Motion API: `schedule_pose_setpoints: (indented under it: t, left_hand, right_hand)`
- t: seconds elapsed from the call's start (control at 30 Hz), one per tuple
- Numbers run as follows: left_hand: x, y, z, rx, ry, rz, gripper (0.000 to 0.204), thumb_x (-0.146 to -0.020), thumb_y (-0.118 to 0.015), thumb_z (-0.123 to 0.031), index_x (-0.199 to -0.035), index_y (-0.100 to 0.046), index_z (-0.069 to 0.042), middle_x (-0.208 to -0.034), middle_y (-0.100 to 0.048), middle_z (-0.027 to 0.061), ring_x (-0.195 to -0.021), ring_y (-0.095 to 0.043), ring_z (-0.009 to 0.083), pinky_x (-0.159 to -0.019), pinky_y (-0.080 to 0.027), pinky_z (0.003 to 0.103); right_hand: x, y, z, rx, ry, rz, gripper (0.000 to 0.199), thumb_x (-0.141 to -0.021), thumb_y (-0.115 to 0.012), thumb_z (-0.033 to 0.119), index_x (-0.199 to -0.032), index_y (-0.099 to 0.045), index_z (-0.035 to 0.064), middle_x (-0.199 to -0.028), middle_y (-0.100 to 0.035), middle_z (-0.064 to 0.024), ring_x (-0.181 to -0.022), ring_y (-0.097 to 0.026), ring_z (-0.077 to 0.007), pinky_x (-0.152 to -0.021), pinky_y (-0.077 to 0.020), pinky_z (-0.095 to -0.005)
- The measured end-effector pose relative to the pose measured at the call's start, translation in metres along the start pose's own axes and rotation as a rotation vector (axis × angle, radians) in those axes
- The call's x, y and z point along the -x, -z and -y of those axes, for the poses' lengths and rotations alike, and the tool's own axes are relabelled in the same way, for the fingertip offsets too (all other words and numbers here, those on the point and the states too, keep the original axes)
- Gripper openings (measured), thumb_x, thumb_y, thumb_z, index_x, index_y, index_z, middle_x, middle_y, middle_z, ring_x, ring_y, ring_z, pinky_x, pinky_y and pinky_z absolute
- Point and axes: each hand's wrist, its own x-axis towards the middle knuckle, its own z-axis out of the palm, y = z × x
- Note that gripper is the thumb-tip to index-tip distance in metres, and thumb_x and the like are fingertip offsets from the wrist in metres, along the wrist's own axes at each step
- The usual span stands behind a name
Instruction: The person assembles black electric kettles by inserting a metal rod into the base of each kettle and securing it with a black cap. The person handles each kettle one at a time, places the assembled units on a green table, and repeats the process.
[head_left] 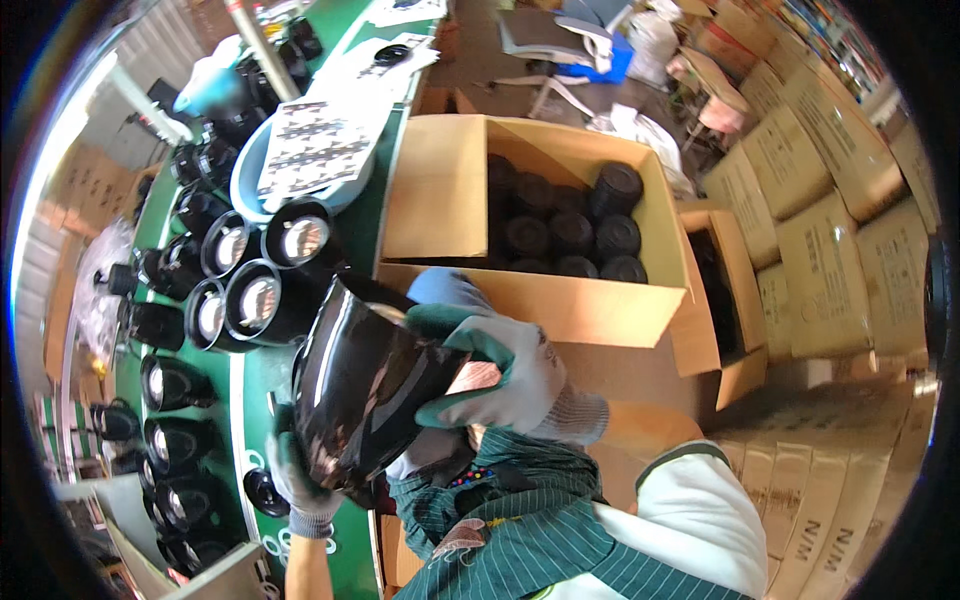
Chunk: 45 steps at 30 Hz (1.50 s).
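Observation:
Both my hands hold a large glossy black flared housing (365,380), tilted over the edge of the green table. My left hand (297,475), in a grey and green glove, grips its lower left side; part of those fingers is behind it. My right hand (510,365), gloved the same way, closes round its right side. Just left of the housing, several similar black housings (250,300) with shiny insides stand close together on the table. A small black ring-shaped part (264,492) lies beside my left wrist.
An open cardboard box (570,300) with several round black pieces stands ahead to the right. Stacked cartons (820,240) fill the right side. On the green table (270,375) are a light blue basin (247,175), printed sheets (320,150) and more black housings (180,440).

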Motion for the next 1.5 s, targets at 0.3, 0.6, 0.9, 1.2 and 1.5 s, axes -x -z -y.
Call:
schedule_pose_setpoints:
  t: [0.3, 0.6, 0.9, 1.2, 1.5]
  left_hand:
    - [-0.038, -0.069, 0.054, 0.731, 0.773, -0.272, 0.066, -0.089, -0.080, -0.025, -0.143, -0.053, 0.002, -0.139, -0.061, 0.0216, -0.121, -0.064, 0.0342, -0.105, -0.054, 0.047]
    - [-0.041, -0.113, 0.085, 0.687, 1.169, -0.140, 0.062, -0.087, -0.079, -0.024, -0.138, -0.056, 0.002, -0.135, -0.063, 0.0208, -0.118, -0.066, 0.0333, -0.104, -0.054, 0.046]
    - [-0.034, -0.102, 0.076, 0.782, 1.302, -0.043, 0.058, -0.086, -0.079, -0.023, -0.134, -0.059, 0.001, -0.131, -0.065, 0.0199, -0.115, -0.067, 0.0325, -0.102, -0.055, 0.045]
    - [-0.031, -0.118, 0.061, 0.974, 1.260, -0.021, 0.054, -0.084, -0.079, -0.022, -0.130, -0.062, 0.001, -0.127, -0.066, 0.0191, -0.112, -0.068, 0.0316, -0.101, -0.056, 0.044]
    - [-0.059, -0.124, 0.055, 1.092, 1.013, 0.091, 0.050, -0.083, -0.078, -0.021, -0.126, -0.065, 0.000, -0.123, -0.068, 0.0182, -0.109, -0.070, 0.0308, -0.099, -0.056, 0.043]
  right_hand:
    - [0.004, 0.021, -0.027, -0.011, 0.186, 0.030, 0.051, -0.086, -0.082, 0.042, -0.118, -0.067, 0.0054, -0.132, -0.061, -0.0157, -0.108, -0.069, -0.0288, -0.096, -0.0553, -0.0381]
    - [-0.175, 0.154, -0.267, -0.360, -0.210, -0.726, 0.032, -0.105, -0.061, 0.026, -0.126, -0.069, 0.0030, -0.110, -0.074, -0.0082, -0.089, -0.069, -0.0138, -0.077, -0.0578, -0.0294]
    - [-0.304, 0.205, -0.507, 1.240, -0.752, -0.390, 0.094, -0.083, -0.073, 0.064, -0.160, -0.034, 0.0280, -0.153, -0.043, -0.0233, -0.140, -0.045, -0.0425, -0.113, -0.0386, -0.0527]
    - [-0.252, 0.188, -0.418, 0.908, -0.460, -0.971, 0.087, -0.085, -0.079, 0.059, -0.157, -0.047, 0.0217, -0.140, -0.055, -0.0207, -0.125, -0.058, -0.0405, -0.104, -0.0472, -0.0494]
    - [-0.128, 0.031, -0.094, 0.068, 0.472, 0.250, 0.115, -0.064, -0.089, 0.066, -0.155, -0.048, 0.0096, -0.163, -0.028, -0.0275, -0.147, -0.033, -0.0479, -0.120, -0.0288, -0.0556]
